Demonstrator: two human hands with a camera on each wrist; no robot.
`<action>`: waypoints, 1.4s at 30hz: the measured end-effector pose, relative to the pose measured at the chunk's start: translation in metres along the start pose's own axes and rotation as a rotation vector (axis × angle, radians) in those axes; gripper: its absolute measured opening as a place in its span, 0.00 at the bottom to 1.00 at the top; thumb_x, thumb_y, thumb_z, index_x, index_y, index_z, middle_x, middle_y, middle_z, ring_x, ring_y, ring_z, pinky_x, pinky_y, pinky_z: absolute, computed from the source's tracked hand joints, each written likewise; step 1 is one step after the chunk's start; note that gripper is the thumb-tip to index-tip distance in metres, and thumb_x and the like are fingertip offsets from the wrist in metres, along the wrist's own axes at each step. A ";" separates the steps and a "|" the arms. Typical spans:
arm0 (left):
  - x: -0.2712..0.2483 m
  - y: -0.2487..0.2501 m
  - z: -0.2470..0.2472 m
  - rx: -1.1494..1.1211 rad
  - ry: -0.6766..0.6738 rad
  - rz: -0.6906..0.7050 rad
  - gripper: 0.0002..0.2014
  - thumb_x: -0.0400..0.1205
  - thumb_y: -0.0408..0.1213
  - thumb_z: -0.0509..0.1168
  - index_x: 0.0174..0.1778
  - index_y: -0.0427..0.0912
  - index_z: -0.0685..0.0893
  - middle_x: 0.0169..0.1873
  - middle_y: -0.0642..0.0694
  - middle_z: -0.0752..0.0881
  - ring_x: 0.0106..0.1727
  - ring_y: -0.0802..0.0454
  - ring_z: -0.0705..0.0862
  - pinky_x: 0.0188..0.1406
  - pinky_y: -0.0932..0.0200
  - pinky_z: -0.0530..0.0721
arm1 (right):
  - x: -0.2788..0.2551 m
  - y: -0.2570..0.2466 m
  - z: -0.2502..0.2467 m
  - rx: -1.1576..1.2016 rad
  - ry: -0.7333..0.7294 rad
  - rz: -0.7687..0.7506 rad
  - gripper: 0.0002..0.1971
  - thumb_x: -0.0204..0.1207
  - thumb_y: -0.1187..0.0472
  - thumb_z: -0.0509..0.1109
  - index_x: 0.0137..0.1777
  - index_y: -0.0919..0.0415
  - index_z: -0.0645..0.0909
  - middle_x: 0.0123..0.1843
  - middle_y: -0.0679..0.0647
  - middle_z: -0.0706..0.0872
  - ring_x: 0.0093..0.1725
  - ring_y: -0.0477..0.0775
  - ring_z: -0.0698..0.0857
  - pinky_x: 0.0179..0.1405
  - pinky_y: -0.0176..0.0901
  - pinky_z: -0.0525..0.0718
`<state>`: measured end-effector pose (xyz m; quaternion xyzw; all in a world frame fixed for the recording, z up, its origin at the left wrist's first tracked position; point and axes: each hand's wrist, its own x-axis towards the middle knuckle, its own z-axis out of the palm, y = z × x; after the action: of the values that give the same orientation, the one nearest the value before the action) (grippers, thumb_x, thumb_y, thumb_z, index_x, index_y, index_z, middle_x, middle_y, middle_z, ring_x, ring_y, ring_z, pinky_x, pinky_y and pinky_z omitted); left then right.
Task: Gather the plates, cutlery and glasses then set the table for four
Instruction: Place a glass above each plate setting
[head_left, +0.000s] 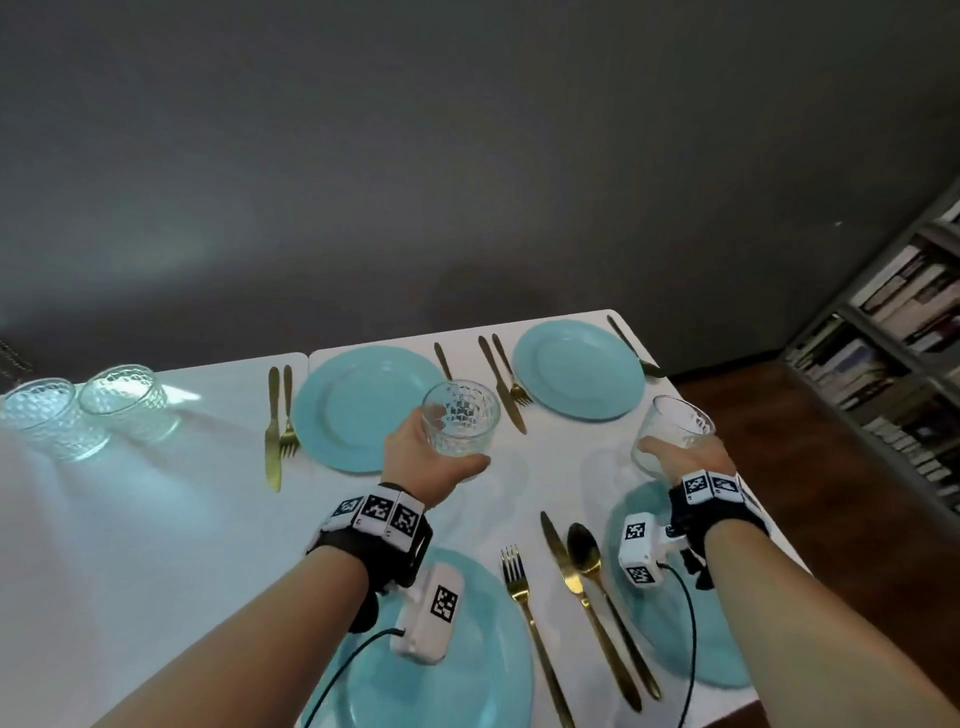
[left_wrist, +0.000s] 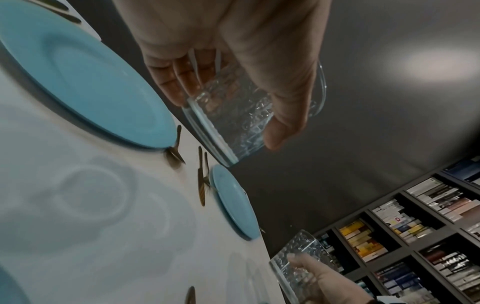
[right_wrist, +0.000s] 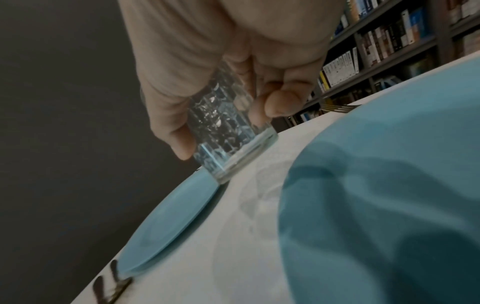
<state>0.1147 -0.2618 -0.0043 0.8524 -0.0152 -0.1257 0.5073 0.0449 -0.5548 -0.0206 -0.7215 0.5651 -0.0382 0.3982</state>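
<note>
My left hand (head_left: 431, 462) grips a clear textured glass (head_left: 460, 418) above the white table (head_left: 156, 519), between the far-left blue plate (head_left: 358, 410) and the near one (head_left: 467, 649). In the left wrist view the fingers wrap that glass (left_wrist: 241, 123). My right hand (head_left: 685, 460) holds a second glass (head_left: 672, 434), tilted, above the near-right plate (head_left: 670, 639); in the right wrist view its base (right_wrist: 233, 152) hangs just over the tabletop. A fourth plate (head_left: 576, 369) lies at the far right. Gold cutlery (head_left: 576, 587) lies beside the plates.
Two more textured glasses (head_left: 88, 410) stand at the far left of the table. A dark grey wall rises behind the table. A bookshelf (head_left: 893, 364) full of books stands to the right, past the table's right edge.
</note>
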 end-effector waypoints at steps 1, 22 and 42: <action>0.002 0.001 0.008 0.012 -0.008 -0.002 0.36 0.61 0.39 0.82 0.65 0.41 0.78 0.55 0.48 0.85 0.54 0.53 0.81 0.54 0.64 0.76 | 0.007 0.001 -0.003 0.003 0.011 0.014 0.47 0.50 0.47 0.83 0.71 0.63 0.72 0.66 0.63 0.82 0.63 0.66 0.82 0.63 0.55 0.82; 0.023 0.019 0.071 0.141 -0.124 0.026 0.38 0.60 0.43 0.82 0.65 0.43 0.76 0.60 0.47 0.85 0.62 0.48 0.82 0.63 0.53 0.81 | 0.067 0.013 0.000 0.109 0.036 0.071 0.45 0.61 0.56 0.84 0.76 0.60 0.64 0.73 0.64 0.75 0.70 0.68 0.76 0.68 0.55 0.77; 0.019 0.021 0.136 0.250 -0.305 -0.039 0.44 0.62 0.45 0.82 0.74 0.45 0.70 0.70 0.47 0.79 0.71 0.49 0.77 0.70 0.57 0.74 | 0.052 0.024 -0.009 -0.079 0.064 0.154 0.35 0.66 0.68 0.78 0.71 0.69 0.66 0.69 0.68 0.77 0.67 0.68 0.79 0.62 0.53 0.79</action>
<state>0.1043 -0.3921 -0.0521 0.8799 -0.0907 -0.2603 0.3870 0.0399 -0.6052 -0.0500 -0.6894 0.6324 -0.0081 0.3531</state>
